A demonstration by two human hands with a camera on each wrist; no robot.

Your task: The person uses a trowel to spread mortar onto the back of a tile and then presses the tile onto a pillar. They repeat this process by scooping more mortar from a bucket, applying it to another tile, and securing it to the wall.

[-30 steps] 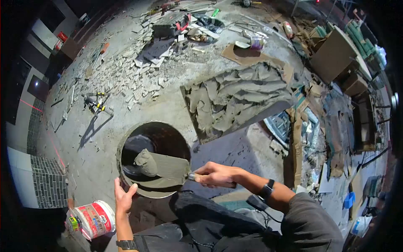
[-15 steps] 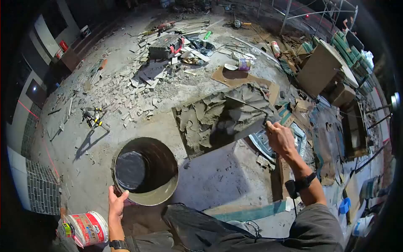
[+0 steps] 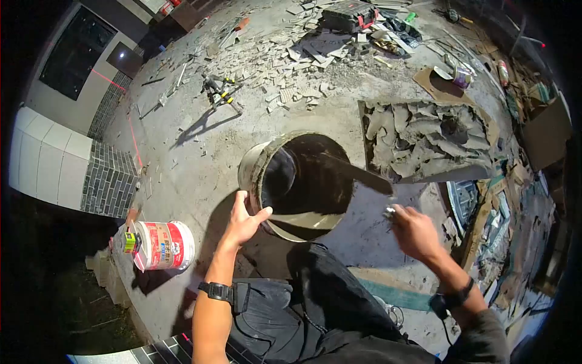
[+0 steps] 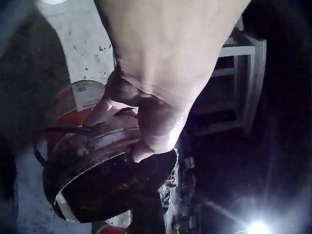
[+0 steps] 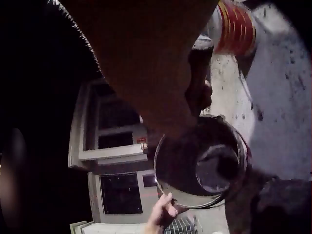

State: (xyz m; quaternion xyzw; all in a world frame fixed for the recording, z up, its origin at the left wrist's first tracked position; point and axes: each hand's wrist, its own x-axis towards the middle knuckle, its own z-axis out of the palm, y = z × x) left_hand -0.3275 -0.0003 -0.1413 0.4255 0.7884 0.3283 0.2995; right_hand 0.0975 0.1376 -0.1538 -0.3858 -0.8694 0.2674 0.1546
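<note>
"Head view: where is the bucket (image 3: pixel 250 168)?" asks one speaker.

"Near the middle of the floor (image 3: pixel 194 164), in front of the person's legs (image 3: pixel 333 303)," says the other. "The left hand (image 3: pixel 242 225) is clamped on its near-left rim, thumb at the edge, fingers against the outer wall."

"And the right hand (image 3: pixel 415 232)?"

"It is curled round the handle of a trowel (image 3: pixel 371 179), to the right of the bucket. The blade points left, its far end over the bucket's mouth; whether it touches the rim, the second speaker cannot tell."

"What lies around them?"

"A board of mortar (image 3: pixel 424 133) sits to the far right, its surface ridged. A red-and-white tub (image 3: pixel 163 246) stands to the left, a tripod (image 3: pixel 221 98) far left, with tile shards (image 3: pixel 285 73) beyond."
</note>
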